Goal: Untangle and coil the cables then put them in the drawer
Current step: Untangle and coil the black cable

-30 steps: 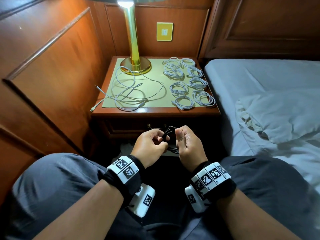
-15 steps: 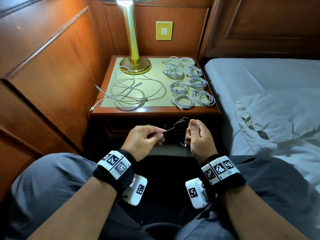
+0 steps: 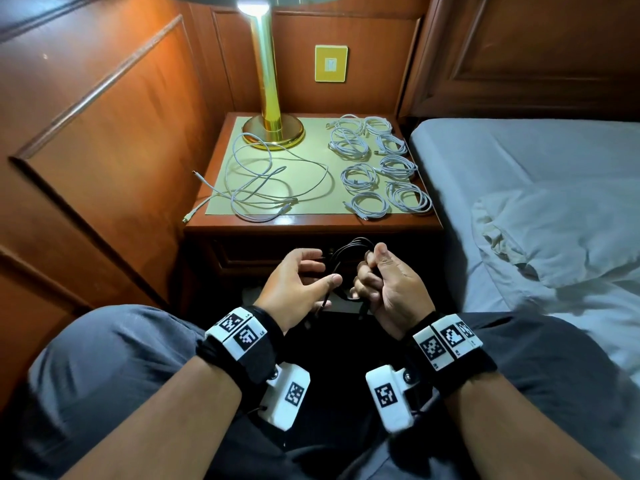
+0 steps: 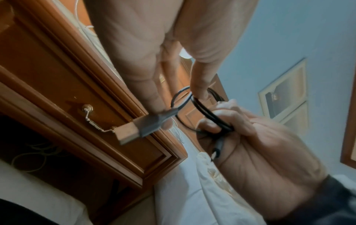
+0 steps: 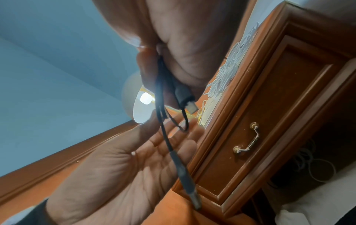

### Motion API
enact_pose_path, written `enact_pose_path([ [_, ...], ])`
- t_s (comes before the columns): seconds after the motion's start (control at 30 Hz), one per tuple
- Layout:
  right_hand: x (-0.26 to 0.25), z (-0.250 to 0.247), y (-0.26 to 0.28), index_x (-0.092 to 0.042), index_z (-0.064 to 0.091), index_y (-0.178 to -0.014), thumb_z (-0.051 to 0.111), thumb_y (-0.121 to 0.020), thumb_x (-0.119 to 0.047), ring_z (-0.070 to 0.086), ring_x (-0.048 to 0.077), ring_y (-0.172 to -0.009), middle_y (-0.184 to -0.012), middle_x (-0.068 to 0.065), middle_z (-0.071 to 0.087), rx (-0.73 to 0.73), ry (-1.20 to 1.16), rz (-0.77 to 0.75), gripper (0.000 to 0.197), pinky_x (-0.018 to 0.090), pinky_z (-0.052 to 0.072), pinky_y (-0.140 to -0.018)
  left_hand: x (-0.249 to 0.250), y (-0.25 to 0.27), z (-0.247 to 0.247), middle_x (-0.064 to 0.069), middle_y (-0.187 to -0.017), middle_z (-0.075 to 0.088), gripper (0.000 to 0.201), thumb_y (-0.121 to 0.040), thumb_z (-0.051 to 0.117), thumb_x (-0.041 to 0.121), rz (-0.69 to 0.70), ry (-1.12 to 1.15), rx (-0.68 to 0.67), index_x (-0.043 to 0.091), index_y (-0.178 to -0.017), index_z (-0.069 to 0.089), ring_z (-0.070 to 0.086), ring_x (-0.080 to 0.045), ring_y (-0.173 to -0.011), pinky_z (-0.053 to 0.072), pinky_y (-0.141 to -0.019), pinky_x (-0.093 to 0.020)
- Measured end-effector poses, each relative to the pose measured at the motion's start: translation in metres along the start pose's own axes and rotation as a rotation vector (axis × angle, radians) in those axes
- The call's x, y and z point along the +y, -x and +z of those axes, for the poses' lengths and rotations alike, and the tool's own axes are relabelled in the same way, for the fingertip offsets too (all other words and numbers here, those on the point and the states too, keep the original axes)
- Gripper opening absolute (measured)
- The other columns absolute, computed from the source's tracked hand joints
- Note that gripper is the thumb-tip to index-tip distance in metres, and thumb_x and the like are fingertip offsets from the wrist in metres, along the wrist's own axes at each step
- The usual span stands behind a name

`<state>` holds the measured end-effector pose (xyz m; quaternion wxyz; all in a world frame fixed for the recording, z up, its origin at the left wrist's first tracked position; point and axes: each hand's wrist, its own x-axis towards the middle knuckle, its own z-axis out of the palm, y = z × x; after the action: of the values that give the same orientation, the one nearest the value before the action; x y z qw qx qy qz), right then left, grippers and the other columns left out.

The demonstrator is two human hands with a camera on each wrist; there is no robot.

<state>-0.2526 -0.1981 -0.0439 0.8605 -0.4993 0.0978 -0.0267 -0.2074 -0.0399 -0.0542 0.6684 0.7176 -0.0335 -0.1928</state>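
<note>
A black cable (image 3: 349, 251) is gathered into loops in front of the nightstand's shut drawer (image 3: 263, 252). My right hand (image 3: 372, 268) grips the bundle, fingers curled round the strands (image 4: 210, 115). My left hand (image 3: 322, 268) lies open just left of it, palm turned toward the loops and fingers straight. One plug end (image 4: 127, 132) dangles across the left fingers, ungripped. In the right wrist view the strands (image 5: 161, 94) hang from my right fist over the open left palm (image 5: 134, 159). On the nightstand a loose white cable (image 3: 263, 188) lies tangled, beside several coiled white cables (image 3: 377, 168).
A brass lamp (image 3: 270, 129) stands at the back of the nightstand top (image 3: 311, 221). The drawer's metal handle (image 5: 246, 143) hangs on its front, and below it an open shelf holds pale cables (image 5: 312, 166). A bed (image 3: 519, 161) is close on the right, wood panelling (image 3: 104, 150) on the left.
My left hand has let go of the cable end it pinched and has opened. The hands have come closer together, and the plug end now dangles.
</note>
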Motion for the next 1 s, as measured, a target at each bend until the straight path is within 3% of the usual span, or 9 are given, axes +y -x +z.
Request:
enact_pose_path([
  [0.07,-0.001,0.001,0.001,-0.016,0.039,-0.078,0.029,-0.108,-0.033,0.029,0.011,-0.042,-0.053,-0.003,0.028,0.000,0.002,0.008,0.036,0.027,0.039,-0.054,0.001,0.001,0.001,-0.009,-0.109,0.072,0.025,-0.089,0.074,0.017,-0.014,0.021,-0.085,0.014,-0.113,0.067,0.071,-0.032,-0.098,0.059,-0.085,-0.052],
  [0.13,0.001,0.001,0.000,-0.013,0.042,-0.081,0.030,-0.108,-0.031,0.034,0.011,-0.044,-0.055,-0.003,0.033,0.028,0.010,0.029,0.035,0.028,0.041,-0.055,0.003,0.003,0.001,-0.011,-0.092,0.075,0.009,-0.095,0.066,0.008,-0.016,0.064,-0.107,0.007,-0.103,0.068,0.072,-0.030,-0.090,0.058,-0.085,-0.048],
  [0.2,0.005,-0.002,-0.002,-0.009,0.049,-0.086,0.034,-0.108,-0.027,0.046,0.015,-0.053,-0.060,0.000,0.043,0.075,0.076,0.020,0.033,0.032,0.048,-0.059,0.004,0.001,-0.001,-0.011,-0.085,0.074,0.006,-0.095,0.063,0.004,0.009,0.093,-0.067,0.004,-0.099,0.068,0.071,-0.024,-0.082,0.060,-0.079,-0.043],
  [0.3,0.011,-0.016,-0.005,-0.011,0.065,-0.095,0.050,-0.104,-0.026,0.062,0.019,-0.071,-0.070,0.001,0.061,0.139,0.480,-0.075,0.023,0.042,0.053,-0.075,0.007,0.000,-0.003,-0.011,-0.082,0.071,0.006,-0.095,0.063,0.002,0.036,0.176,0.021,0.003,-0.100,0.066,0.072,-0.020,-0.073,0.059,-0.062,-0.029],
  [0.4,0.012,-0.025,-0.007,-0.014,0.071,-0.092,0.064,-0.097,-0.030,0.056,0.014,-0.062,-0.069,0.000,0.062,0.129,0.749,-0.074,0.019,0.034,0.049,-0.064,0.009,-0.001,-0.004,-0.014,-0.084,0.071,0.012,-0.094,0.063,-0.001,0.063,0.227,0.121,0.001,-0.106,0.063,0.074,-0.021,-0.072,0.051,-0.049,-0.019],
  [0.57,0.013,-0.022,-0.007,-0.005,0.068,-0.094,0.067,-0.094,-0.020,0.062,0.013,-0.059,-0.071,0.008,0.065,0.125,0.653,0.006,0.015,0.028,0.054,-0.057,0.003,-0.006,-0.006,-0.014,-0.093,0.071,0.014,-0.094,0.064,0.000,0.109,0.195,0.131,0.003,-0.108,0.066,0.074,-0.029,-0.091,0.057,-0.086,-0.038],
  [0.7,0.011,-0.025,-0.009,-0.005,0.067,-0.093,0.066,-0.095,-0.019,0.068,0.018,-0.065,-0.073,0.005,0.069,0.119,0.664,-0.022,0.014,0.039,0.059,-0.070,0.002,-0.009,-0.010,-0.008,-0.093,0.074,0.013,-0.094,0.067,0.008,0.119,0.041,0.119,0.013,-0.106,0.070,0.072,-0.014,-0.089,0.053,-0.086,-0.031],
  [0.87,0.009,-0.025,-0.008,-0.011,0.066,-0.092,0.064,-0.097,-0.019,0.070,0.015,-0.065,-0.073,-0.003,0.069,0.111,0.687,-0.042,0.010,0.029,0.056,-0.065,-0.003,-0.010,-0.012,-0.007,-0.096,0.076,0.019,-0.085,0.073,0.028,0.084,-0.129,0.067,0.030,-0.103,0.069,0.072,-0.019,-0.095,0.055,-0.096,-0.039],
  [1.0,0.010,-0.026,-0.008,-0.010,0.067,-0.096,0.064,-0.097,-0.021,0.070,0.017,-0.065,-0.076,0.001,0.071,0.118,0.685,-0.045,0.011,0.035,0.060,-0.068,-0.002,-0.009,-0.010,-0.005,-0.091,0.077,0.024,-0.092,0.066,0.002,0.124,-0.180,0.077,0.025,-0.099,0.068,0.073,-0.015,-0.086,0.056,-0.095,-0.040],
])
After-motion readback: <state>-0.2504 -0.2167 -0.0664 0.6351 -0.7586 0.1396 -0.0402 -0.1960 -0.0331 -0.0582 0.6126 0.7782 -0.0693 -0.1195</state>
